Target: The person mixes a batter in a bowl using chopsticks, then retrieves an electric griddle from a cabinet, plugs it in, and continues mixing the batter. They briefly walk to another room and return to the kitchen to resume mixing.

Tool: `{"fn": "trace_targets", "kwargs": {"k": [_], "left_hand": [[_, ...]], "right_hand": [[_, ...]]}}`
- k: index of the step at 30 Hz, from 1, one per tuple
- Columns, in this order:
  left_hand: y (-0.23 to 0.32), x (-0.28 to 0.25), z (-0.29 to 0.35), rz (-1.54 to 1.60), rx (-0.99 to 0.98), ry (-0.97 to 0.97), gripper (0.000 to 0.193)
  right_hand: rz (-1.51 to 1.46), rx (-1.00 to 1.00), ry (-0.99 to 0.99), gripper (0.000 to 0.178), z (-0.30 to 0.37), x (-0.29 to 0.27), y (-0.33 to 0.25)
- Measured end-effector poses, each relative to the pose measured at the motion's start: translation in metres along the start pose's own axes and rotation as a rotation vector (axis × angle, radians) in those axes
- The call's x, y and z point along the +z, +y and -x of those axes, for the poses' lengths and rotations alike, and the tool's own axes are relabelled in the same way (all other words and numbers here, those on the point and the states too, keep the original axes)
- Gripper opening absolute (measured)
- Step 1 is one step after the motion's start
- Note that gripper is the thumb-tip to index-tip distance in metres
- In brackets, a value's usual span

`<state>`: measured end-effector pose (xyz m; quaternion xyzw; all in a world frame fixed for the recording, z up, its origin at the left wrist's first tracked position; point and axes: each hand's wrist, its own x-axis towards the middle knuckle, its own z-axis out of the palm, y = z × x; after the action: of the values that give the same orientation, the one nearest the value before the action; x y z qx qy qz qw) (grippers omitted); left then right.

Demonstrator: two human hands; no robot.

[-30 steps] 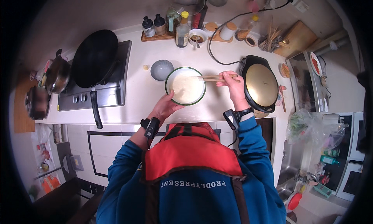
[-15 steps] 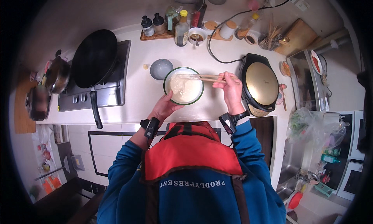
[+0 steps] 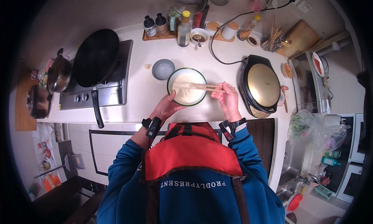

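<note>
Pale batter: it filled the green-rimmed white bowl (image 3: 187, 86), which stood on the worktop (image 3: 217, 68) just in front of the person, between the stove and the round electric griddle.
Chopsticks: the wooden chopsticks (image 3: 206, 86) lay nearly level across the bowl, their tips in the batter and their far ends in the right hand.
Right hand: the right hand (image 3: 228, 100) had its grip clenched around the chopsticks, just right of the bowl's rim, with a dark band on the wrist.
Left hand: the left hand (image 3: 167, 107) rested against the near left side of the bowl, fingers curled at the rim; its grip looked closed on the bowl's edge, though the fingertips were too small to tell apart.
Small bowl: a grey-blue small bowl (image 3: 162, 69) sat just beyond and to the left of the batter bowl, apart from it.
Griddle: the black electric griddle (image 3: 259, 85) with a golden plate stood to the right, near the right hand, its cord (image 3: 217, 49) running back toward the wall.
Stove: the steel gas stove (image 3: 112, 90) was at the left, carrying a black wok (image 3: 96, 57) whose handle pointed toward the person.
Back row: a wooden tray (image 3: 163, 36) with dark-capped jars and a yellow-capped bottle (image 3: 184, 29) lined the wall side.
Clothing: blue sleeves and a red apron (image 3: 192, 154) filled the lower part of the view.
</note>
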<state>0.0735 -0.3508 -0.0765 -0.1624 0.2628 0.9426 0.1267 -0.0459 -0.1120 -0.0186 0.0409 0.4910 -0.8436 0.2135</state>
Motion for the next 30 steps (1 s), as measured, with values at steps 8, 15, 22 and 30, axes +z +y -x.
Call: {"fn": "trace_targets", "kwargs": {"k": [8, 15, 22, 30], "left_hand": [[0.000, 0.000, -0.005, -0.028, -0.010, 0.016, 0.057], [-0.001, -0.001, -0.003, -0.048, 0.000, 0.019, 0.058], [-0.001, -0.001, 0.000, 0.017, 0.003, 0.018, 0.051], [-0.003, 0.003, -0.006, -0.013, 0.009, 0.006, 0.056]], "right_hand": [[0.226, -0.167, 0.036, 0.018, -0.018, -0.008, -0.002], [0.043, 0.126, 0.035, 0.026, 0.000, -0.017, 0.021], [0.248, -0.191, -0.006, 0.023, -0.002, 0.010, -0.017], [0.618, -0.372, -0.309, 0.010, 0.018, 0.052, 0.003]]}}
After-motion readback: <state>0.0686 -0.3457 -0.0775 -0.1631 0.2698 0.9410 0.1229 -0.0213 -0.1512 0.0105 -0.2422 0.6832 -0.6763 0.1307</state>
